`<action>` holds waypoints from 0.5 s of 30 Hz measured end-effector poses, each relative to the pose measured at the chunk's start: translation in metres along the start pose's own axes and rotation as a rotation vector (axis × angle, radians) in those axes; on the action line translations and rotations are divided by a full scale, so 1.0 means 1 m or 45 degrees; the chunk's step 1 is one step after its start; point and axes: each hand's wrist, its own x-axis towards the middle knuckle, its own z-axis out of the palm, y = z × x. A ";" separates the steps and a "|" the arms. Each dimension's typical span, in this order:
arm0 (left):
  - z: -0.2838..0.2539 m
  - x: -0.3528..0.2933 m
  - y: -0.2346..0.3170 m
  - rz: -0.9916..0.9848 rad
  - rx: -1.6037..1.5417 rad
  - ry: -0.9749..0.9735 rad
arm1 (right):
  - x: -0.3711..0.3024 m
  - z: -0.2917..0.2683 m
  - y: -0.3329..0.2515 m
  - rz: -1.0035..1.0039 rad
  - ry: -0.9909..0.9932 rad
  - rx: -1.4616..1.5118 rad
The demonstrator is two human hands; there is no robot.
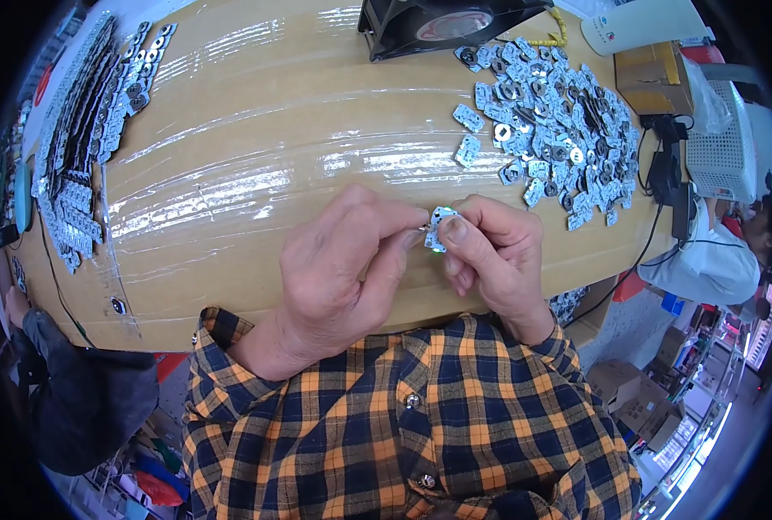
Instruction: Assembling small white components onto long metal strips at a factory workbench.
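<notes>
A cardboard box [655,85] sits near a basket [722,158].

The brown table [256,113] before me gleams in streaks; off its right end, grey floor [629,340] runs past cardboard boxes [616,386] to cluttered shelving [707,381], and farther from the table a bright light strip [708,449] glows.

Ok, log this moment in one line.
right hand: holding small board; left hand: at its left edge; board pile: upper right; board rows: far left
</notes>
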 end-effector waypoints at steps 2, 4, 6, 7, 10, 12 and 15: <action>0.000 0.000 0.001 -0.011 0.009 -0.011 | 0.000 -0.001 0.000 0.011 -0.007 -0.001; 0.000 0.000 0.001 -0.023 0.018 -0.023 | 0.001 -0.002 0.001 0.021 0.000 0.014; -0.001 0.002 0.001 -0.038 -0.042 0.033 | 0.001 -0.001 0.003 0.030 0.010 0.075; -0.001 0.002 0.001 -0.038 -0.042 0.033 | 0.000 0.000 0.004 0.038 0.020 0.135; -0.002 0.003 0.000 -0.056 -0.141 -0.003 | 0.001 0.002 0.002 0.022 0.020 0.103; -0.003 0.002 -0.001 -0.040 -0.164 -0.085 | 0.001 0.003 0.002 0.031 0.050 0.110; -0.006 0.004 0.001 -0.096 -0.194 -0.158 | 0.000 0.004 -0.001 0.015 0.096 0.061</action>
